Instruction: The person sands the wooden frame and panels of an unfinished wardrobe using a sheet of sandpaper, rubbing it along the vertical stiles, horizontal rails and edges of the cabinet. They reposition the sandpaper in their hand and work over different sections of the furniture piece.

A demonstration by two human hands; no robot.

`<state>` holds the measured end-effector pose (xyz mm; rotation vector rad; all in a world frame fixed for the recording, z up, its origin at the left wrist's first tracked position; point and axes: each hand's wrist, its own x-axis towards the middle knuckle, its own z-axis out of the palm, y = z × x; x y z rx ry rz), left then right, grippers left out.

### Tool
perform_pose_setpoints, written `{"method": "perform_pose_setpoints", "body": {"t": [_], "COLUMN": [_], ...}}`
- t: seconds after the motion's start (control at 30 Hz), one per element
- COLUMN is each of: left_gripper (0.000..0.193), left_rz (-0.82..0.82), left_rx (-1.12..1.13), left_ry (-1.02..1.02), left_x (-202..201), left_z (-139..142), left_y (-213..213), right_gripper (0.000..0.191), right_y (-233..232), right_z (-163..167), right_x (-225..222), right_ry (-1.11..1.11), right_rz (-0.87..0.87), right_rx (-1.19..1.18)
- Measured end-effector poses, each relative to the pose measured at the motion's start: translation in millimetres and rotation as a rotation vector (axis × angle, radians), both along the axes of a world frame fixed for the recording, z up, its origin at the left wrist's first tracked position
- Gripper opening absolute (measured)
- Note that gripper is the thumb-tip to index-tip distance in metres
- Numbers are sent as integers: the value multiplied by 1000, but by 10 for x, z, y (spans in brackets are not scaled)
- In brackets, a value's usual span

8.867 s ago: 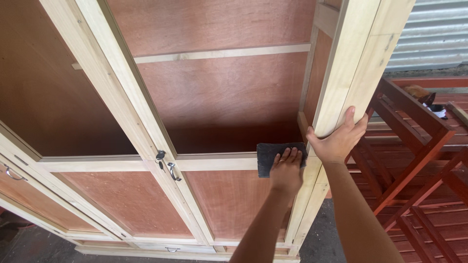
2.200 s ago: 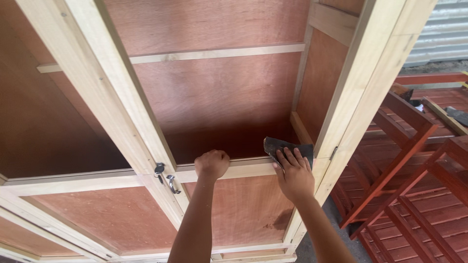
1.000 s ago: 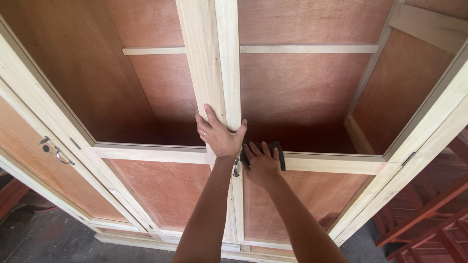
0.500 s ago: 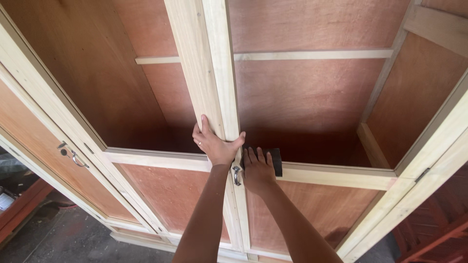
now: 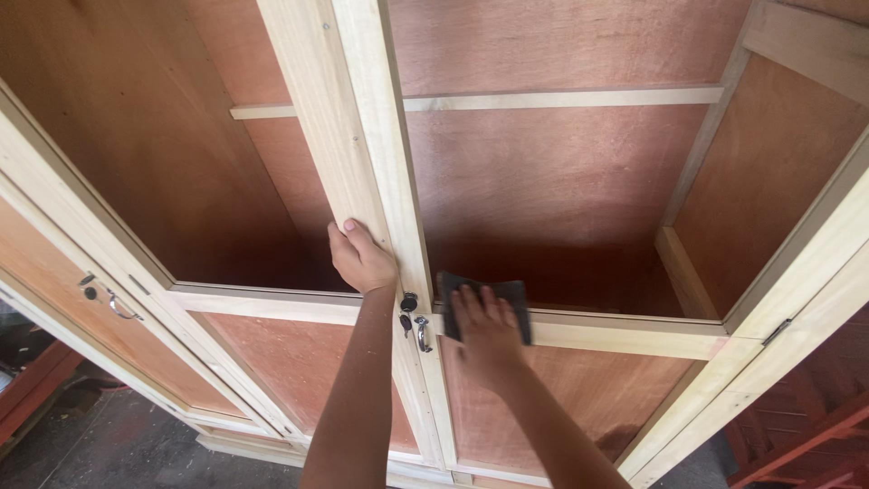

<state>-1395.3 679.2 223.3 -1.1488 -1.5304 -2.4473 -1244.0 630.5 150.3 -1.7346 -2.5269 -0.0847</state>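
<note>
**A:** Status on the hands?

**B:** I see both on the wooden cabinet (image 5: 561, 172). Left hand (image 5: 362, 258) is wrapped around the upright centre stile (image 5: 348, 118), thumb on the front face, fingers curled round its left edge. Closed grip on the stile, just above the cross rail (image 5: 625, 330).

**A:** Right?

**B:** Right hand (image 5: 484, 330) lies flat, fingers spread, pressing a dark sanding sheet (image 5: 507, 294) onto the top of the cross rail. Not pinched, just held down under the palm and fingers. Top and right edges of the sheet stick out past the fingertips.

**A:** Where on the rail?

**B:** Left end of the right-hand door's rail, just beside the centre stile. Metal handle (image 5: 421, 333) and key lock (image 5: 408, 302) sit between the two hands, close to the right thumb side. I can't tell if the hand touches the handle.

**A:** Anything else in frame?

**B:** Another metal handle (image 5: 116, 303) on the far-left door panel, well apart from both hands. Plywood back panel with a pale shelf strip (image 5: 561, 98) across the upper part. Red-painted wooden frame (image 5: 806, 435) at the lower right corner of the view, behind the cabinet's right post. Dark floor at lower left.
</note>
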Motion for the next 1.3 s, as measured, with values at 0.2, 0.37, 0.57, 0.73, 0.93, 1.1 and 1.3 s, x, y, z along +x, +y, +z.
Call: {"method": "perform_pose_setpoints", "body": {"t": [0.2,0.37,0.57,0.73,0.93,1.1,1.3], "left_gripper": [37,33,52,46,35,36,46], "left_rz": [-65,53,201,-69,-422,-281,-516], "left_rx": [46,-47,254,300,-380,-783,-1278], "left_ry": [-60,-37,295,785,878,1047,1055], "left_x": [7,94,334,1047,1720,1946,1971], "left_z": [-38,21,-388,-930,-1012,-877,-846], "left_y": [40,-101,-302,-328,-217,-121,-70], "right_gripper": [94,104,93,90,85,77,75], "right_y": [-164,-151,-239,-206,-281,-385,-501], "right_z": [-90,-96,-136,-271,-366,-405,-464], "right_x": [1037,368,524,1612,2585,2442,2174], "right_ry": [-68,29,162,233,166,32,207], "right_rz": [-418,-179,48,-97,-269,-424,-254], "right_rx": [-94,-102,-35,47,266,343,239]}}
